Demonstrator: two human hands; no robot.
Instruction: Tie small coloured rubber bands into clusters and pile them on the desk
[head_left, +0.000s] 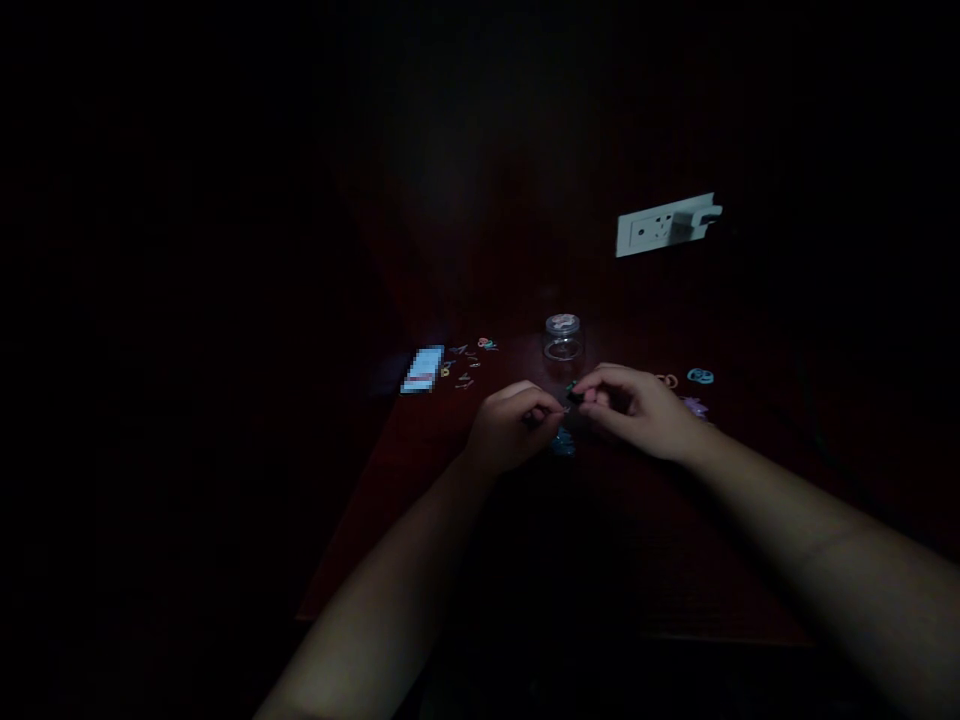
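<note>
In the head view my left hand (514, 420) is closed, thumb against the curled fingers. A tiny pale bit shows at its fingertips, too small to name. My right hand (637, 405) faces it a short gap away, its fingers pinched at a small dark thing with green on it (574, 392), whose kind I cannot make out. Under the left fingertips lies a small pile of blue pieces (563, 443). Just beyond both hands stands a clear jar (564, 348) with a patterned lid. Purple pieces (695, 407) are partly hidden behind my right wrist.
A lit phone (423, 369) lies at the table's left edge, with small scattered pieces (465, 380) beside it. Blue rings (700, 376) and orange rings (667, 381) lie on the right. A wall socket (660, 228) holds a plug. The dark red table (397, 500) is dimly lit.
</note>
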